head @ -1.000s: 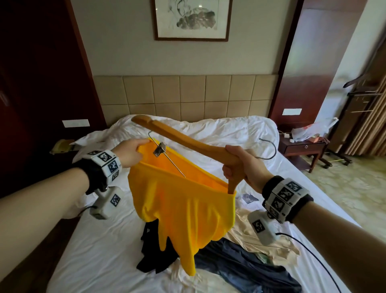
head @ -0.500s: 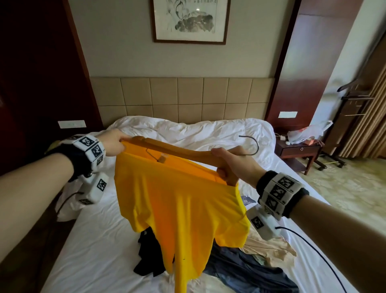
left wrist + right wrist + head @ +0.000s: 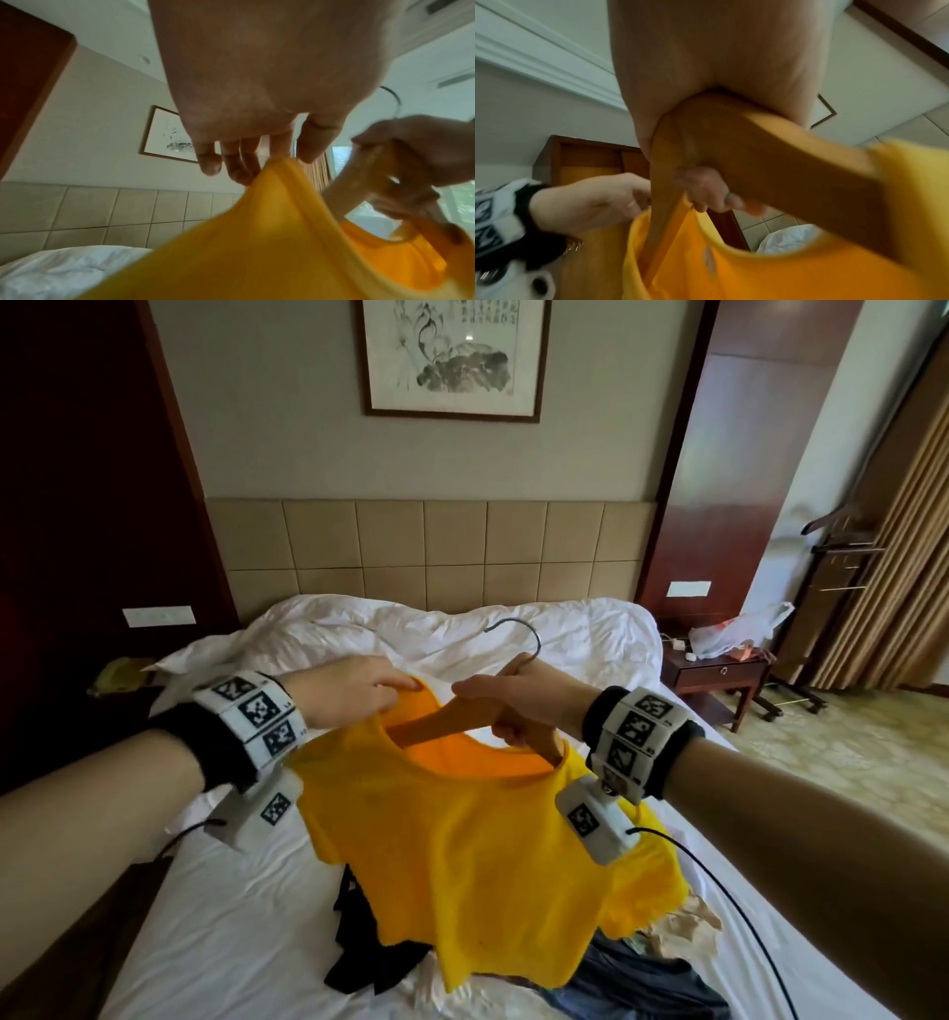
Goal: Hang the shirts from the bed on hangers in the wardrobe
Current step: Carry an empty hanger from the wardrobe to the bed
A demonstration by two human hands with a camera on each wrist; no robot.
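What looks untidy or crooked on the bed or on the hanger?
The yellow shirt sits lopsided on the wooden hanger: the left hand pinches its collar while the right hand grips the hanger. Dark clothes lie crumpled on the bed.

both forearms reach forward from the lower corners in the head view, bare, each with a black strap and a white band of square markers at the wrist. the left hand (image 3: 349,690) sits at about 10 o'clock from the centre, back up, its fingers (image 3: 241,160) bunched downward and pinching the collar of the yellow shirt (image 3: 462,855). the right hand (image 3: 518,701) lies at about 1 o'clock, just beside the left and apart from it, fingers curled round the neck of the wooden hanger (image 3: 447,719) in a firm grip. the right wrist view shows its fingertips (image 3: 706,194) wrapped under the wood.
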